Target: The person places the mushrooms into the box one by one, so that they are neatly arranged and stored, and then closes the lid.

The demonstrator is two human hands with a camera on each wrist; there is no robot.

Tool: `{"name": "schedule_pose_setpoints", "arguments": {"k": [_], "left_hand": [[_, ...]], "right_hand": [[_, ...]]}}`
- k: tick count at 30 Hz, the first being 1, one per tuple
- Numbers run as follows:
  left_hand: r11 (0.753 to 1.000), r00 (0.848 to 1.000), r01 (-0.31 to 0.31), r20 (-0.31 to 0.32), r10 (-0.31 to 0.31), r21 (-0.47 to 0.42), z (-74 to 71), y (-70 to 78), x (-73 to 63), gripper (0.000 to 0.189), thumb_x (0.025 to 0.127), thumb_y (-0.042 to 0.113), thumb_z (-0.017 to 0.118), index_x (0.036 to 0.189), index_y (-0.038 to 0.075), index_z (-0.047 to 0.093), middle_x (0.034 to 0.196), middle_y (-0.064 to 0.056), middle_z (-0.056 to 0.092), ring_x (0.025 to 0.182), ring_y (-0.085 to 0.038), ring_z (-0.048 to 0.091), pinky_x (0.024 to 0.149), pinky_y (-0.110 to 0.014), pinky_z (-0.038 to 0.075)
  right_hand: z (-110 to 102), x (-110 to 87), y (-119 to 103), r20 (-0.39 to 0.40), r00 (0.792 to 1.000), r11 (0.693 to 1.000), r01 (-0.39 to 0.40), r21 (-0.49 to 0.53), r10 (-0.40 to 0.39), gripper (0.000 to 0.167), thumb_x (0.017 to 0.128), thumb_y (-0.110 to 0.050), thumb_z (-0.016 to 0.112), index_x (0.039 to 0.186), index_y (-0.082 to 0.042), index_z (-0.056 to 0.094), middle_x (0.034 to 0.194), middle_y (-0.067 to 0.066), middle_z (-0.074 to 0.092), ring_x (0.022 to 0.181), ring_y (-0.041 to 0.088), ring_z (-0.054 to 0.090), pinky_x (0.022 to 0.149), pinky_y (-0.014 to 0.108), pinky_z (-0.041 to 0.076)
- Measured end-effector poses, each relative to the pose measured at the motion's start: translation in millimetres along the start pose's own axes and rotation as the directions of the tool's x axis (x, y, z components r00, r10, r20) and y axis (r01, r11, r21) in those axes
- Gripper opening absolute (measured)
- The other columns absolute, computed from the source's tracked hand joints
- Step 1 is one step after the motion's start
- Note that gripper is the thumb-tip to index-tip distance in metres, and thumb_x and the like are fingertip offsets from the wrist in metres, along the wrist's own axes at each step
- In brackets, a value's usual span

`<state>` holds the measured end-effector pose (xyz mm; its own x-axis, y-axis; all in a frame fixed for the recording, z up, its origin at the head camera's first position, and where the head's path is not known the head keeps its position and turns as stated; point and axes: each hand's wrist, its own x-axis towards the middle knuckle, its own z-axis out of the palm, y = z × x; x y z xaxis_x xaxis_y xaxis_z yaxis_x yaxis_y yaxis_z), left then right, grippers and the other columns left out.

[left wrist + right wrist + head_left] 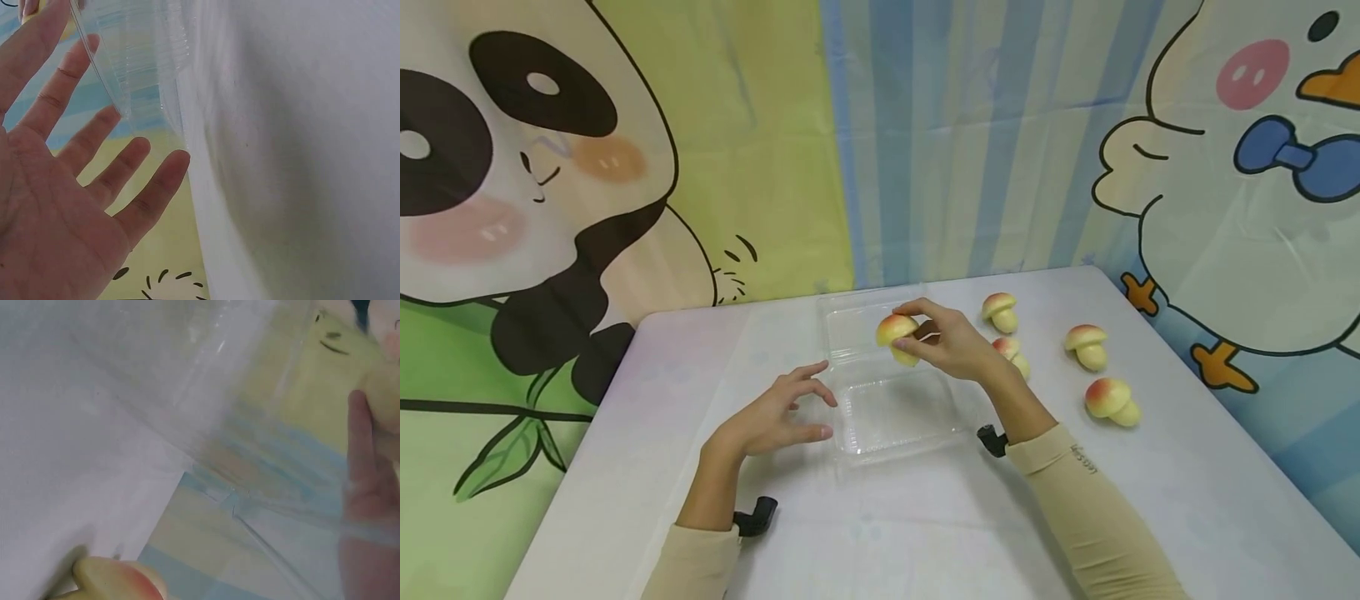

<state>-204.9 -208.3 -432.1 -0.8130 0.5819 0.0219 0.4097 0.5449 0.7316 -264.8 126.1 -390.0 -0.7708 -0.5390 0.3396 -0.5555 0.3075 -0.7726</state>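
Between thumb and fingers my right hand point(951, 340) pinches a toy mushroom point(895, 331) with a red-and-yellow cap and pale stem, held over the clear plastic clamshell box point(898, 417). The box lies with its lid point(857, 329) folded back towards the wall. My left hand point(782, 412) is at the box's left side, fingers spread and thumb apart, holding nothing. In the left wrist view the fingers of the left hand point(75, 169) extend beside the transparent plastic edge point(100, 69). The right wrist view shows part of the right hand point(369, 506) behind clear plastic.
To the right of the box lie several more toy mushrooms: one at the back point(1000, 312), one partly hidden behind the right wrist point(1011, 354), others further right point(1086, 346) and nearer point(1112, 402). A cartoon-printed curtain point(940, 142) rises behind the white table point(880, 542).
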Motion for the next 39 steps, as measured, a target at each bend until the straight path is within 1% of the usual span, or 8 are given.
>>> {"name": "schedule_pose_setpoints", "arguments": {"k": [5,12,15,21,26,30,35,39], "left_hand": [[1.0,1.0,0.007,0.001,-0.007,-0.001,0.1,1.1,-0.7,0.036,0.087,0.039,0.083,0.116,0.021,0.069,0.167,-0.007,0.027,0.15,-0.039,0.025,0.106,-0.058,0.046],[1.0,1.0,0.005,-0.002,-0.005,-0.002,-1.0,2.0,-0.8,0.034,0.087,0.039,0.083,0.114,0.022,0.069,0.167,-0.003,0.027,0.151,-0.04,0.025,0.107,-0.058,0.046],[1.0,1.0,0.007,-0.001,-0.007,-0.001,-1.2,2.5,-1.1,0.034,0.087,0.039,0.083,0.113,0.022,0.069,0.167,-0.003,0.027,0.151,-0.039,0.025,0.107,-0.058,0.046],[1.0,1.0,0.007,0.001,-0.007,-0.001,0.0,2.6,-1.0,0.033,0.088,0.038,0.083,0.112,0.021,0.069,0.167,-0.007,0.027,0.151,-0.04,0.024,0.106,-0.058,0.046],[1.0,1.0,0.014,0.004,-0.014,-0.003,0.9,2.9,-0.5,0.033,0.088,0.037,0.083,0.112,0.02,0.069,0.168,-0.01,0.026,0.151,-0.041,0.024,0.106,-0.059,0.046],[1.0,1.0,0.014,0.01,-0.014,-0.003,1.2,3.4,-0.1,0.033,0.088,0.037,0.083,0.112,0.019,0.069,0.168,-0.012,0.025,0.152,-0.041,0.022,0.105,-0.06,0.046],[1.0,1.0,0.009,0.01,-0.009,-0.001,0.7,4.2,0.3,0.033,0.088,0.036,0.082,0.112,0.019,0.068,0.168,-0.01,0.024,0.152,-0.041,0.022,0.105,-0.06,0.046],[1.0,1.0,0.011,0.009,-0.012,0.015,0.1,5.2,1.0,0.032,0.088,0.038,0.082,0.112,0.021,0.068,0.168,-0.008,0.023,0.152,-0.041,0.022,0.105,-0.06,0.047]], "right_hand": [[11.8,2.1,2.4,0.042,0.999,1.0,0.018,-0.021,-0.017,0.044,0.094,-0.015,0.077,0.134,-0.008,0.058,0.127,0.007,0.066,0.094,0.019,0.073,0.084,0.03,0.061],[28.3,9.7,0.4,0.093,0.993,0.997,0.07,-0.027,-0.068,0.046,0.092,-0.017,0.08,0.131,-0.007,0.058,0.129,0.009,0.063,0.093,0.021,0.072,0.084,0.035,0.062],[34.6,12.2,0.6,0.104,0.993,0.997,0.062,-0.037,-0.058,0.046,0.091,-0.019,0.081,0.13,-0.007,0.059,0.128,0.008,0.063,0.091,0.022,0.072,0.083,0.036,0.062],[46.1,13.4,2.3,0.167,0.986,0.999,0.028,-0.044,-0.02,0.046,0.091,-0.021,0.081,0.129,-0.007,0.059,0.127,0.007,0.062,0.093,0.023,0.073,0.085,0.03,0.061],[54.7,14.1,4.5,0.186,0.982,0.995,0.037,-0.093,-0.019,0.044,0.09,-0.021,0.082,0.127,-0.01,0.063,0.122,0.005,0.056,0.105,0.023,0.067,0.086,0.028,0.06],[60.5,14.1,5.8,0.199,0.98,0.992,0.023,-0.123,0.002,0.044,0.088,-0.019,0.083,0.126,-0.01,0.064,0.119,0.005,0.055,0.108,0.025,0.064,0.086,0.029,0.06],[67.5,14.1,6.5,0.231,0.973,0.986,0.006,-0.166,0.033,0.043,0.09,-0.021,0.082,0.127,-0.011,0.064,0.119,0.004,0.056,0.107,0.019,0.061,0.086,0.029,0.06],[72.3,15.6,7.1,0.245,0.969,0.982,0.017,-0.188,0.03,0.043,0.089,-0.021,0.083,0.127,-0.011,0.065,0.12,0.003,0.058,0.107,0.017,0.062,0.085,0.03,0.06]]}}
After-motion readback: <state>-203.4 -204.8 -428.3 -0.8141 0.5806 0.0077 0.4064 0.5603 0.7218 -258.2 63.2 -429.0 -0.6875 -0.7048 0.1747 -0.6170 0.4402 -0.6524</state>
